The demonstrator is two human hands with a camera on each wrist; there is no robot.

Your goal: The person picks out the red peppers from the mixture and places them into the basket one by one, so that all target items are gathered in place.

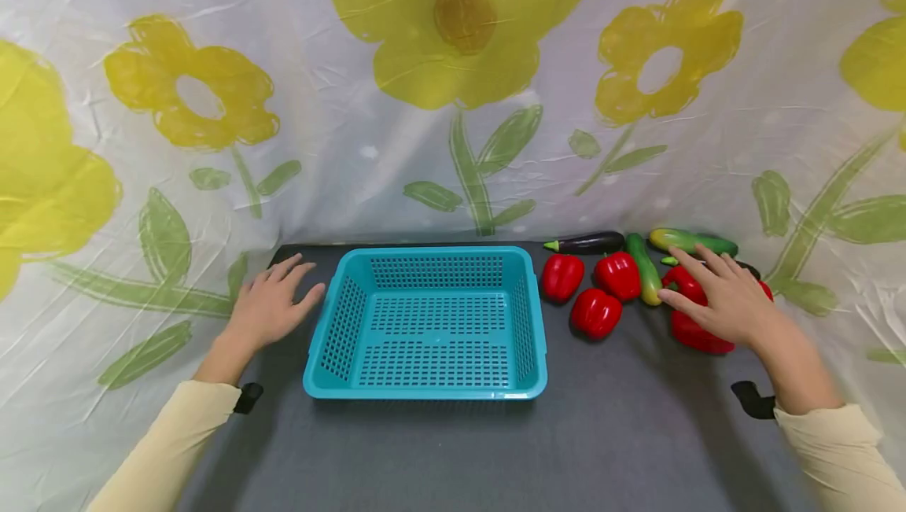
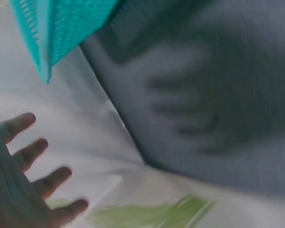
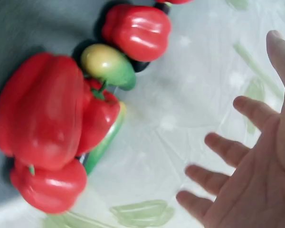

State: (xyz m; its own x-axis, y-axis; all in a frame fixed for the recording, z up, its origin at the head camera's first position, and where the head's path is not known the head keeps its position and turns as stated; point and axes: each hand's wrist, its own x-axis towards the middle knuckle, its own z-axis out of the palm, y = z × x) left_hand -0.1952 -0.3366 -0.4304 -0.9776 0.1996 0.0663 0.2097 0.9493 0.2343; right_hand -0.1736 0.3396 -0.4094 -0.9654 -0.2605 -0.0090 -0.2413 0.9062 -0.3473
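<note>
My left hand point(image 1: 271, 305) hovers just left of a blue-green plastic basket point(image 1: 324, 388), fingers spread, holding nothing. In the left wrist view its fingers are apart, and the basket's corner point(image 2: 45, 47) shows above them. My right hand point(image 1: 729, 300) is held with spread fingers over the vegetables at the right and grips nothing. Beneath it lie red bell peppers point(image 1: 697, 337), partly hidden by the hand. Close to its fingertips are a yellow-green cucumber-like vegetable point(image 1: 642, 270) and another one point(image 1: 694, 241) behind. The right wrist view shows a large red pepper point(image 3: 42, 111) among several others.
Between basket and right hand sit three red bell peppers, one nearest the front point(image 1: 596, 314). A dark eggplant point(image 1: 587, 243) lies along the back edge of the dark grey table point(image 1: 439, 457). A white flowered sheet point(image 1: 340, 150) hangs behind and at both sides.
</note>
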